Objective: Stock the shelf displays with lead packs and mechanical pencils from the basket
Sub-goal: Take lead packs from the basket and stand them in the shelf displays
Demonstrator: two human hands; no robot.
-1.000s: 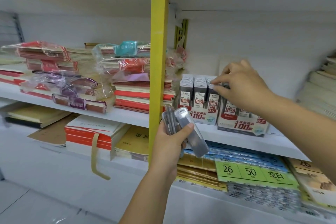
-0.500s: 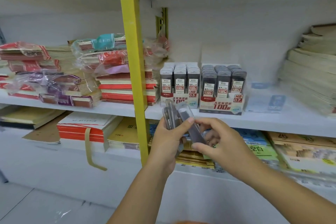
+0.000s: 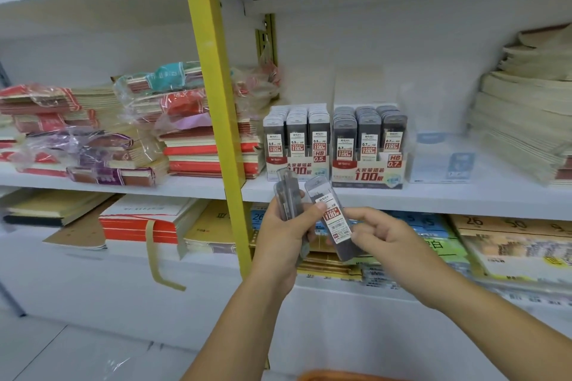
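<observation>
One flat, clear plastic lead pack (image 3: 328, 214), red-labelled, sits before the shelf (image 3: 439, 198) edge, pinched by the right hand (image 3: 391, 238)'s fingertips. The left hand (image 3: 280, 237)'s curled fingers grip perhaps three more grey packs (image 3: 286, 195). Behind stand two cardboard display boxes (image 3: 368, 176), three rows each.

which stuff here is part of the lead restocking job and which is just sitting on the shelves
Job: left hand gripping a bunch of lead packs; right hand pinching the labelled lead pack; 0.5 display box; 0.7 display box.
Lying about: wrapped notebook stacks; paper stack at right; yellow upright.
</observation>
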